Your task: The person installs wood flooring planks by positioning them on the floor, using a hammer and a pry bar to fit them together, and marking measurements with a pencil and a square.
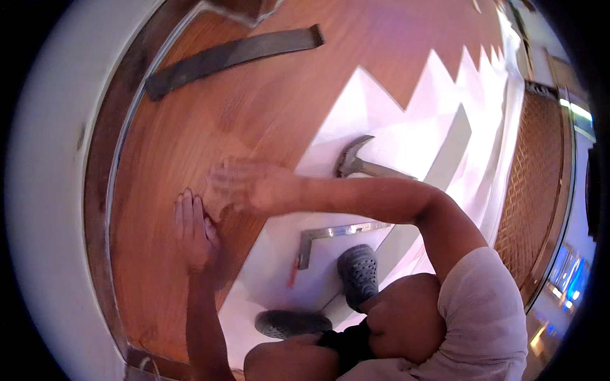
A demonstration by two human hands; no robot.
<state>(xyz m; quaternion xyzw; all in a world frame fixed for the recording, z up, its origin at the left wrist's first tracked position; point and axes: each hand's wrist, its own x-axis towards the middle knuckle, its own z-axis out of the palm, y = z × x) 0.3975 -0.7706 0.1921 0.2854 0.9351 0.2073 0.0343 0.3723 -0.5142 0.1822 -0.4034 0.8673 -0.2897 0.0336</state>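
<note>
Brown wood-grain floor planks (159,267) lie under both of my hands. My left hand (196,232) rests on them with its fingers stretched out, holding nothing. Just beyond it and to the right, my right hand (251,184) lies low over the planks, its fingers extended and slightly blurred, with nothing visible in it. Right of that hand, a claw hammer (349,159) lies on the white sheet (267,286), part of its handle hidden behind my right forearm. Nearer to me is an L-shaped metal square (306,251), with a thin red stick (293,275) beside it.
A long dark flat strip (235,57) lies on the planks farther ahead. The planks end in a stepped, zigzag edge against the white sheet. A pale board (448,146) crosses the sheet at right. A white wall (57,190) runs along the left; a brown lattice panel (534,178) stands at right.
</note>
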